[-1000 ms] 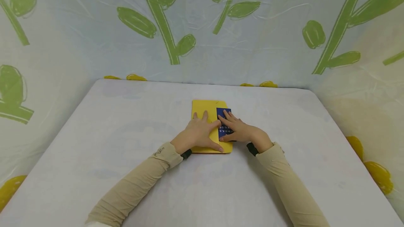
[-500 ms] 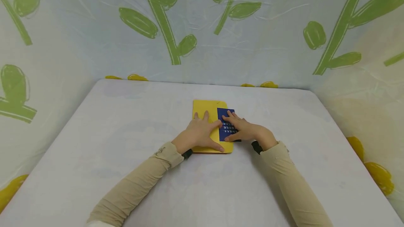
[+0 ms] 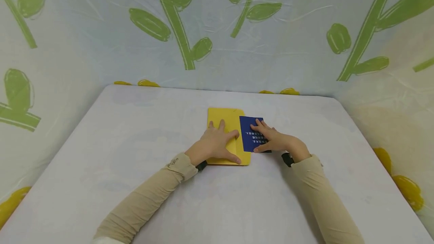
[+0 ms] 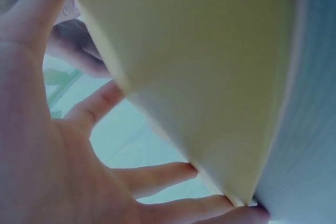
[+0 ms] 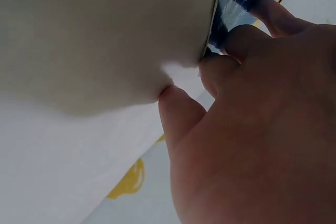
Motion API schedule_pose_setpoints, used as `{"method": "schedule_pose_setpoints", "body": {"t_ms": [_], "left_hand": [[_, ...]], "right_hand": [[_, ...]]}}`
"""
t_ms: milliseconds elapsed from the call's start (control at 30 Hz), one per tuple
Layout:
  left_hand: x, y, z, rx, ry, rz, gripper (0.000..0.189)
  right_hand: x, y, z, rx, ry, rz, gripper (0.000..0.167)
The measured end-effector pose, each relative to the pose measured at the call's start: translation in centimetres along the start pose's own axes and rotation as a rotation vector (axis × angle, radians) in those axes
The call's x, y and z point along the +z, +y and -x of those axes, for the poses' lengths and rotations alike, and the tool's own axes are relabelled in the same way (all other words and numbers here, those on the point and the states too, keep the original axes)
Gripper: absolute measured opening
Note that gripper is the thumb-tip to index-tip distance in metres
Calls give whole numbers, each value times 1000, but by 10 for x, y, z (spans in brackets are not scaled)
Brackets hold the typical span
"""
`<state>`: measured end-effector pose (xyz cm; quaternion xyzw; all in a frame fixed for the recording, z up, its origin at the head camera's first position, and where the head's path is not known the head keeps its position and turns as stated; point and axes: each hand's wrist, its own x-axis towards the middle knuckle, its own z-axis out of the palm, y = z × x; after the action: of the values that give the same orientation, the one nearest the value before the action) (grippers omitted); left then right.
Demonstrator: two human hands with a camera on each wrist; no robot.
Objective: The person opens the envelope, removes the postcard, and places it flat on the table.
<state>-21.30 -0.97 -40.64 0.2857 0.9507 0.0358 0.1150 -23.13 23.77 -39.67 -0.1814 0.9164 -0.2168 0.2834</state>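
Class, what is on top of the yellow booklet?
The left hand and one edge of the blue card lie on the yellow booklet. The parts they cover cannot be seen.

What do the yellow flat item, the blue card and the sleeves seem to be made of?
Yellow flat item: probably paper or thin cardboard, fairly matte, since its face looks smooth and its edges crisp.
Blue card: likely printed paper or cardboard, with white characters and a thin edge; I cannot tell whether it is coated.
Sleeves: apparently matte cloth, as soft wrinkles show.
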Motion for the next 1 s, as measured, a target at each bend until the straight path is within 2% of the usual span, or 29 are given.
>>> {"method": "schedule_pose_setpoints", "body": {"t_ms": [200,500,800,1000], "left_hand": [[1,0,0,-15,-20,-36,106],[1,2,2,-37,-56,-10,94],[-1,4,5,-50,-73,-37,91],[-2,5,5,-56,-74,-21,91]], "right_hand": [[-4,10,7,43,6,-1,95],[-8,21,15,51,15,-19,97],[-11,27,22,57,14,-32,97],[-12,34,26,79,13,-24,98]]}}
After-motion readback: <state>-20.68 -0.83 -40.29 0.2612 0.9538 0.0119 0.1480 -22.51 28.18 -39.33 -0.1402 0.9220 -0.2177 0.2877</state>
